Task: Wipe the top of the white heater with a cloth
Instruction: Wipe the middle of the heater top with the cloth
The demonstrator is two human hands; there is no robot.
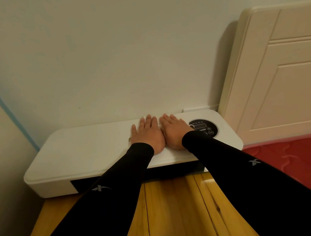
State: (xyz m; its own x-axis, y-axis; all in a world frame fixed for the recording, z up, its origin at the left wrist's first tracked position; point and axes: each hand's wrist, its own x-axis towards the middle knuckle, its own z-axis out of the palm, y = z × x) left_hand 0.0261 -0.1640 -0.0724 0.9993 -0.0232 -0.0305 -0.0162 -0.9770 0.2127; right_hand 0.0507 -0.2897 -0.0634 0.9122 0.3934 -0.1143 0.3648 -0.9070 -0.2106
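Observation:
The white heater (81,153) lies flat on a wooden surface against the wall, with a round black control panel (205,128) at the right of its top. My left hand (148,136) and my right hand (173,132) rest palm-down side by side on the top, right of its middle, fingers spread and pointing at the wall. Both arms wear black sleeves. My right wrist covers the left edge of the control panel. No cloth stands out clearly; whether a white cloth lies flat under my palms I cannot tell.
The heater sits on a yellow wooden plank surface (173,212). A cream headboard (281,68) rises at the right, with a red quilted mattress (299,163) below it. The pale wall (124,53) is right behind the heater; another wall closes the left side.

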